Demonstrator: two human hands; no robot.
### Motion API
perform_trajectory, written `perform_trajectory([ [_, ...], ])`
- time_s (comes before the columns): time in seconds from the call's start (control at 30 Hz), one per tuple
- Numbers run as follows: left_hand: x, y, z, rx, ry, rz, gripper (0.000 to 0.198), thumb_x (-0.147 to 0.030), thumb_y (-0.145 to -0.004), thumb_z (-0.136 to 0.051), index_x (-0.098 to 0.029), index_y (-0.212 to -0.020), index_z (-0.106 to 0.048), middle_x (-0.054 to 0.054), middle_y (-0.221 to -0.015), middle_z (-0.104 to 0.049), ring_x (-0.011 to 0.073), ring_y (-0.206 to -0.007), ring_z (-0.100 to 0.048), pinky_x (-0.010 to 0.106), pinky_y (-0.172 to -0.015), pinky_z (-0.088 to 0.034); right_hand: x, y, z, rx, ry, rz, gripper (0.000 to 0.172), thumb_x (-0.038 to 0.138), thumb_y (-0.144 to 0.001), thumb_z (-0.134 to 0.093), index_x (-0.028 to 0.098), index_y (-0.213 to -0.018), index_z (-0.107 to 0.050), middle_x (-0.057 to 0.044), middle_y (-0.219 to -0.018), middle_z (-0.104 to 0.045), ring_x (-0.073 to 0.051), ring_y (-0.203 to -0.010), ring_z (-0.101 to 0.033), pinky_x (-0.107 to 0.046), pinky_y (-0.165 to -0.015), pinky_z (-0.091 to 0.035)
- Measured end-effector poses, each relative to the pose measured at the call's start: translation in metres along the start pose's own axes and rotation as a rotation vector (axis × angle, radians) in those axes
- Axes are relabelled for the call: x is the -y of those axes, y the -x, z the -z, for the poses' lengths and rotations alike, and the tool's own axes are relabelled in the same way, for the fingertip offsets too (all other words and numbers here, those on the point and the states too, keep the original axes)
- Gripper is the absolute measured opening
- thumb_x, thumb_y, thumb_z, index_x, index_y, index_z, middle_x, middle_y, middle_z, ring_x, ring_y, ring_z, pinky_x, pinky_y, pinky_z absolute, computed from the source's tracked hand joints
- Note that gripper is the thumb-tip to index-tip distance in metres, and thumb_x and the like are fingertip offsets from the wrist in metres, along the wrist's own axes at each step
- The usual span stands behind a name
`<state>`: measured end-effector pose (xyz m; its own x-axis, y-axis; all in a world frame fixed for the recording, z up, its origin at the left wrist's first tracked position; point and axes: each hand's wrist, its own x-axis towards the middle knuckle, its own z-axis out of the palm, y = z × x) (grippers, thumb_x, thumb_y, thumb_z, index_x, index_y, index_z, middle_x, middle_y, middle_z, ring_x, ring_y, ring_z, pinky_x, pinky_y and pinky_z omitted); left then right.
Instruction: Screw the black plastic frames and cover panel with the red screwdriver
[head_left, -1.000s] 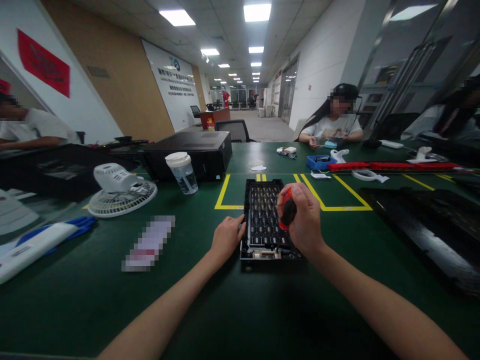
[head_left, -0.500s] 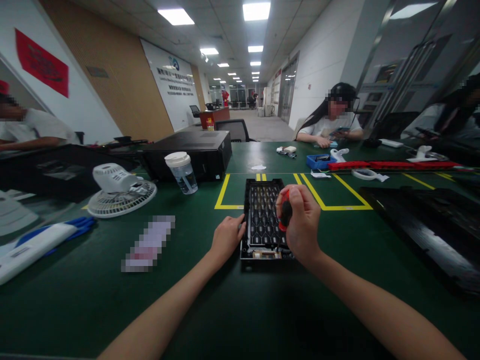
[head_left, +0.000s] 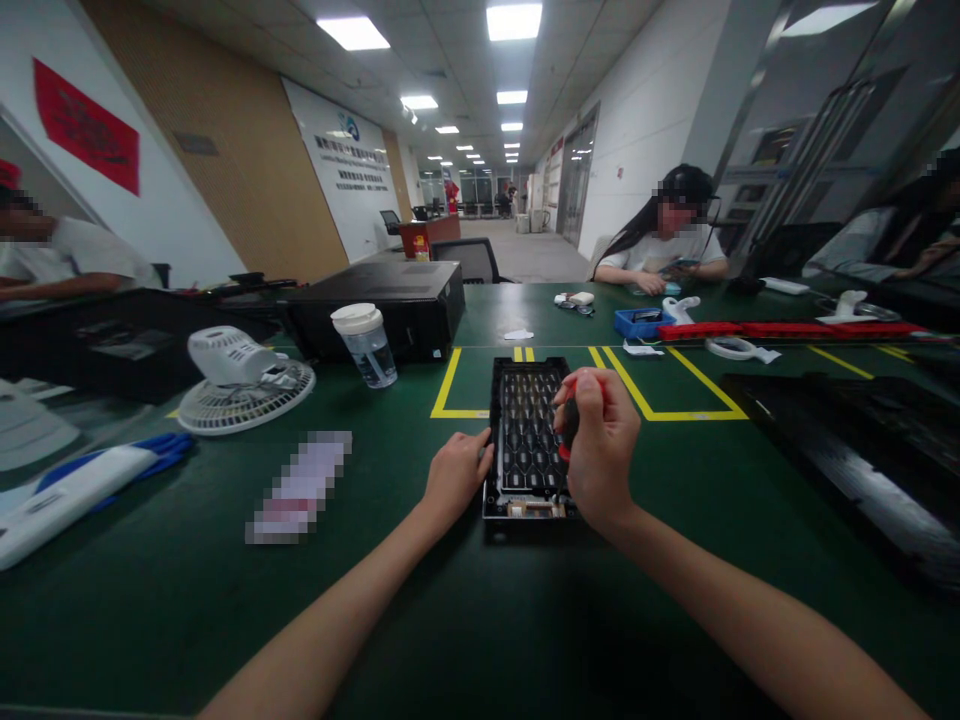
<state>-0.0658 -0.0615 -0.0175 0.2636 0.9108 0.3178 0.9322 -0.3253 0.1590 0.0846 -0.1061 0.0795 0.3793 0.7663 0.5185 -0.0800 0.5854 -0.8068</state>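
**A:** Since a second ago the right grip (head_left: 600, 445) has slid a little left, toward the near end of the black tray (head_left: 525, 420).

**B:** Clenched on what?

**A:** On the red-and-black screwdriver (head_left: 568, 425), held upright over the tray's near right corner, with its tip hidden. The left grip (head_left: 455, 478) is curled against the tray's left edge. I cannot tell whether it clasps the edge or only presses on it.

**B:** And the tray?

**A:** It lies flat on the green worktop (head_left: 150, 600), centre frame, just below the yellow tape lines (head_left: 448, 385).

**B:** Risk?

**A:** I'd say the tip could skid and scratch the tray if the tray shifts under a loose left grip.
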Motion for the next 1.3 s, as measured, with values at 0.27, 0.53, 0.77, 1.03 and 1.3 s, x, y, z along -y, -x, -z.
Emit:
perform_trajectory([
  [0.27,0.001,0.0,0.001,-0.002,0.02,-0.009,0.036,-0.033,-0.089,-0.035,-0.024,-0.121,-0.05,0.004,-0.092,-0.063,0.0149,-0.082,-0.055,0.024,-0.069,-0.043,-0.001,-0.003,0.003,0.057,-0.026,-0.033,0.019,0.035,-0.086,-0.045,0.019,-0.078,-0.051,0.002,-0.067,-0.049,-0.006,-0.049,-0.042,-0.02,-0.046,-0.035],
  [0.53,0.001,0.0,0.002,0.011,0.049,0.0,0.037,-0.033,-0.089,-0.037,-0.023,-0.122,-0.049,0.005,-0.094,-0.064,0.0148,-0.083,-0.055,0.025,-0.071,-0.043,0.01,-0.01,0.015,0.235,-0.11,-0.212,0.017,0.034,-0.083,-0.05,0.018,-0.076,-0.052,0.002,-0.07,-0.054,-0.007,-0.053,-0.049,-0.018,-0.046,-0.038],
  [0.77,0.0,0.0,0.003,0.011,0.044,-0.004,0.036,-0.033,-0.089,-0.036,-0.024,-0.121,-0.05,0.004,-0.093,-0.063,0.0147,-0.083,-0.055,0.024,-0.071,-0.042,0.016,-0.035,0.032,0.606,-0.2,-0.389,0.012,0.026,-0.077,-0.056,0.015,-0.074,-0.053,-0.001,-0.078,-0.059,-0.011,-0.057,-0.06,-0.024,-0.055,-0.047],
  [1.03,0.001,0.0,0.002,0.021,0.036,0.015,0.036,-0.033,-0.089,-0.037,-0.023,-0.12,-0.051,0.005,-0.092,-0.064,0.0146,-0.082,-0.055,0.024,-0.071,-0.042,-0.008,-0.066,0.028,1.054,-0.428,-0.398,0.023,0.029,-0.068,-0.062,0.016,-0.071,-0.044,-0.003,-0.081,-0.062,-0.019,-0.072,-0.063,-0.038,-0.066,-0.05],
  [1.3,0.003,0.0,0.0,0.001,0.023,0.001,0.036,-0.034,-0.089,-0.036,-0.023,-0.12,-0.052,0.005,-0.089,-0.064,0.0151,-0.081,-0.056,0.024,-0.071,-0.043,-0.019,-0.071,0.019,1.224,-0.559,-0.549,0.022,0.036,-0.066,-0.055,0.017,-0.073,-0.044,-0.006,-0.072,-0.065,-0.02,-0.055,-0.063,-0.033,-0.047,-0.048],
])
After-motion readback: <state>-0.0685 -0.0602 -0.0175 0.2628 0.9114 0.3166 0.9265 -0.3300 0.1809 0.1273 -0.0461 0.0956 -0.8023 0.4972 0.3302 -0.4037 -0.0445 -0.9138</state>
